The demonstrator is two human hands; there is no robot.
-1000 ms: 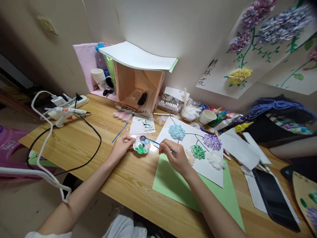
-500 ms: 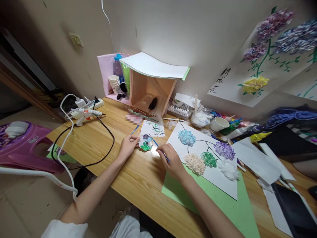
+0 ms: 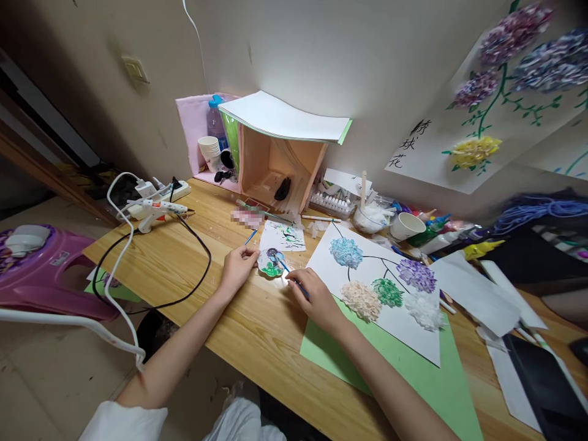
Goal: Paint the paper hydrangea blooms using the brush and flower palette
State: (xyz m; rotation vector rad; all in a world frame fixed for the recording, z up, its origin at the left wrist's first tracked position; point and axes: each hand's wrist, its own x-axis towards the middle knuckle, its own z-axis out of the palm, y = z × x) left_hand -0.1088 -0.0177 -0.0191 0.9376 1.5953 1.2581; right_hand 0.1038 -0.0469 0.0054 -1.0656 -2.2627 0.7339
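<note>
My left hand (image 3: 239,268) pinches the left edge of a small paint palette (image 3: 271,269) with scalloped edges and green and dark paint in it. Between the fingers of my right hand (image 3: 315,295) is a blue paintbrush (image 3: 283,265), its tip down in the palette. Just behind the palette lies a white paper (image 3: 289,236) with dark and green brush strokes. To the right, a white sheet (image 3: 404,334) carries drawn black stems and textured flower heads, among them a light blue flower (image 3: 346,252), a green flower (image 3: 387,292) and a beige flower (image 3: 361,301). My right wrist is close to the beige one.
A glue gun (image 3: 151,209) and its black cable lie at the left by a power strip. At the back stand an open box (image 3: 280,165), a paper cup (image 3: 407,227) and paint bottles (image 3: 436,229). A green sheet (image 3: 340,352) lies under the flower picture; a black tablet-like object (image 3: 542,386) is at right.
My right hand has moved the paintbrush slightly left, and its tip now reaches into the palette. My left hand keeps its hold on the palette's edge. The view has shifted slightly.
</note>
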